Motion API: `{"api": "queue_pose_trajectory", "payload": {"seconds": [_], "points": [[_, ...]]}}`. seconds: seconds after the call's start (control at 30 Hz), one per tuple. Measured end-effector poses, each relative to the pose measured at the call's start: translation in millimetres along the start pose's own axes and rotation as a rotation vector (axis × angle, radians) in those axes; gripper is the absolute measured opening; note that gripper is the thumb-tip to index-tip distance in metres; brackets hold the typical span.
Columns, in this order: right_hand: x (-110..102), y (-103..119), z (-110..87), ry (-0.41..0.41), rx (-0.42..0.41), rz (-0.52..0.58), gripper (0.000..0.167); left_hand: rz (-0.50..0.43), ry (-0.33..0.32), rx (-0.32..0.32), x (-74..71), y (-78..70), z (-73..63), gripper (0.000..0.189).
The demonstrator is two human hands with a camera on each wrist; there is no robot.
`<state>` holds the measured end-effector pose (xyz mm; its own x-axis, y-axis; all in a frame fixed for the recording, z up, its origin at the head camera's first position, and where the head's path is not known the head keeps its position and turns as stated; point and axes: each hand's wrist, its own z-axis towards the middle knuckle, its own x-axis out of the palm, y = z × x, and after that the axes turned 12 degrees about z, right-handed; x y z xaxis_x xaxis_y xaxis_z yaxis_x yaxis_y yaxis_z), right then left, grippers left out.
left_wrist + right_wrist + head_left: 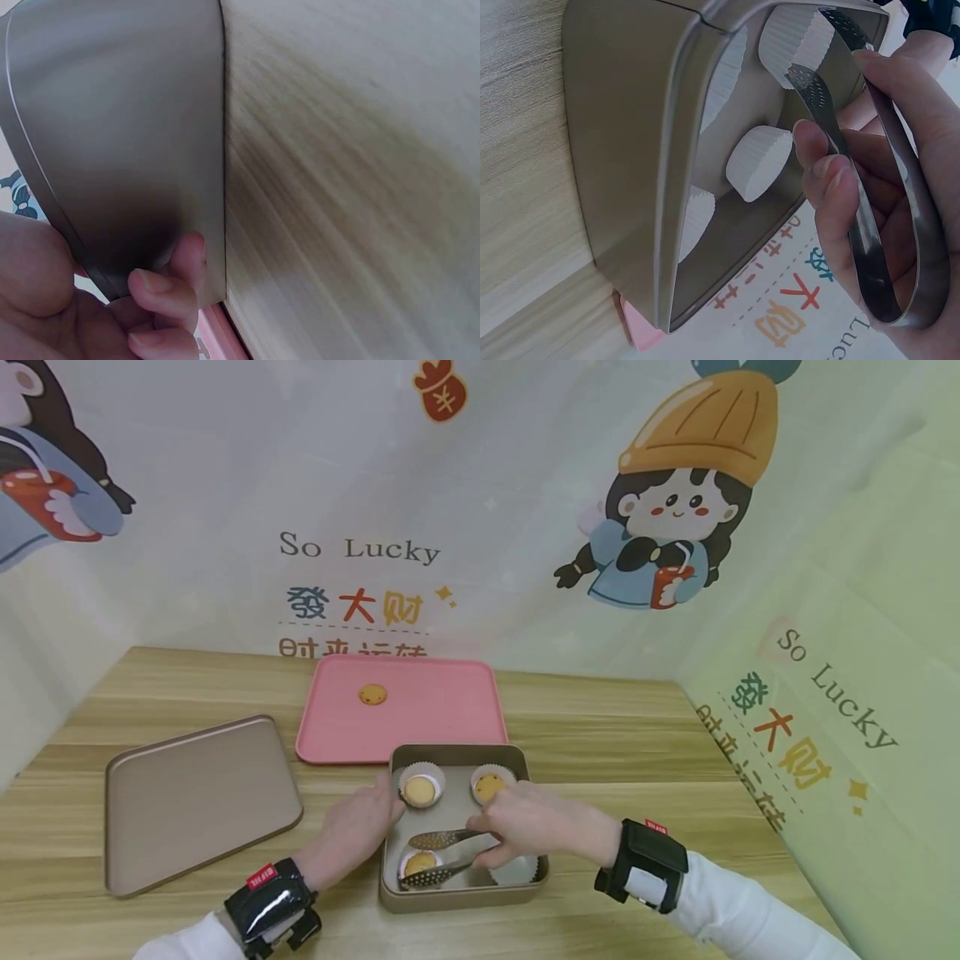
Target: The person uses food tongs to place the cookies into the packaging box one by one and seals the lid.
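Wood-grain counter [615, 727] spans my head view; left of my right fingers [484, 821], tongs [442, 839] seem to straddle a cookie [420, 863] that hard squeezing could crumble, golden and round inside the metal tin [450, 902]. Left wrist: left fingers [166, 298] pinch its rim. Right wrist: right fingers grip the tongs.

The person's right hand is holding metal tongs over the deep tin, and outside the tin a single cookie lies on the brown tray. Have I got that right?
Not quite: the single cookie lies on the pink tray, not the brown tray, as the head view shows. The right hand does hold metal tongs over the deep tin.
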<state>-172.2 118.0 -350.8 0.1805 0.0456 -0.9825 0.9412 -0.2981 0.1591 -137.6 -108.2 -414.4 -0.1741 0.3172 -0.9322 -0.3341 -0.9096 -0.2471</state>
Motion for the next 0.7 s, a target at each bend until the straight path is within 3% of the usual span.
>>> {"api": "queue_pose_trajectory", "payload": {"seconds": [0.17,0.3,0.53,0.7], "points": [[-10.7,-1.4,-1.1,-0.045,-0.003,0.009,0.031,-0.005,0.000,0.003,0.2,0.8,1.3,0.016],[-32.4,-8.2,-0.5,-0.105,0.017,0.103,0.026,-0.022,0.013,0.002,-0.1,1.5,1.3,0.016],[-66.7,-37.3,22.1,-0.291,0.204,0.246,0.023,0.010,-0.011,0.006,-1.7,4.2,0.9,0.016],[-67.6,-58.1,51.3,-0.284,0.317,0.242,0.025,0.013,-0.012,-0.015,-3.0,2.4,0.6,0.017]]}}
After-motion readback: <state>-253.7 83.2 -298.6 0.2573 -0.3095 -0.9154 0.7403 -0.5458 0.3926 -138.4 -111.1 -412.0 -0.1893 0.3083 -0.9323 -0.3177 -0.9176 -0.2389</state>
